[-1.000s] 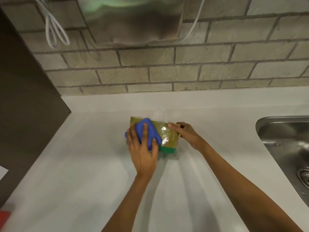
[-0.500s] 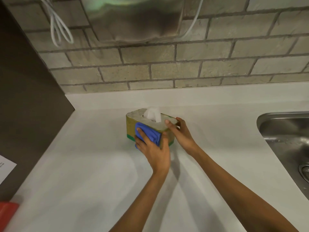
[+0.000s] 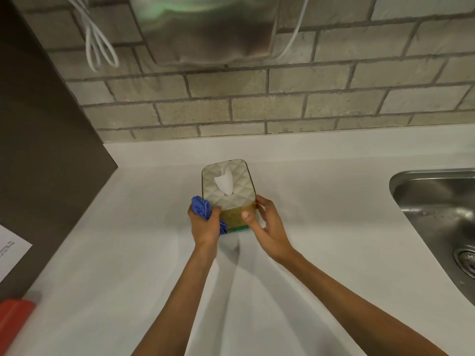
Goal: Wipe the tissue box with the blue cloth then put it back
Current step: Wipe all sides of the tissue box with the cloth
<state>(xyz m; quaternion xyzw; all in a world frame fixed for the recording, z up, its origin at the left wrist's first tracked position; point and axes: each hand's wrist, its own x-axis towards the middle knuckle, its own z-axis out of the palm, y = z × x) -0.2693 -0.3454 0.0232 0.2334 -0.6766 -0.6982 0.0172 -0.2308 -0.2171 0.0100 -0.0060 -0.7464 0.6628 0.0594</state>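
Observation:
The tissue box (image 3: 227,186) stands upright on the white counter (image 3: 321,227), with a quilted pale top, a gold side, a green base strip and a white tissue sticking up. My left hand (image 3: 204,224) is bunched around the blue cloth (image 3: 201,206) at the box's near left corner. My right hand (image 3: 267,226) grips the near right corner, thumb on the gold front face, fingers on the right side.
A steel sink (image 3: 437,209) is set into the counter at the right. A dark panel (image 3: 38,150) bounds the left, with a paper sheet (image 3: 10,253) on it. A red object (image 3: 14,317) lies at the lower left. A brick wall (image 3: 257,106) stands behind.
The box was tipped on its side a second ago and now stands upright. My left hand with the cloth slid from the front face to the left corner.

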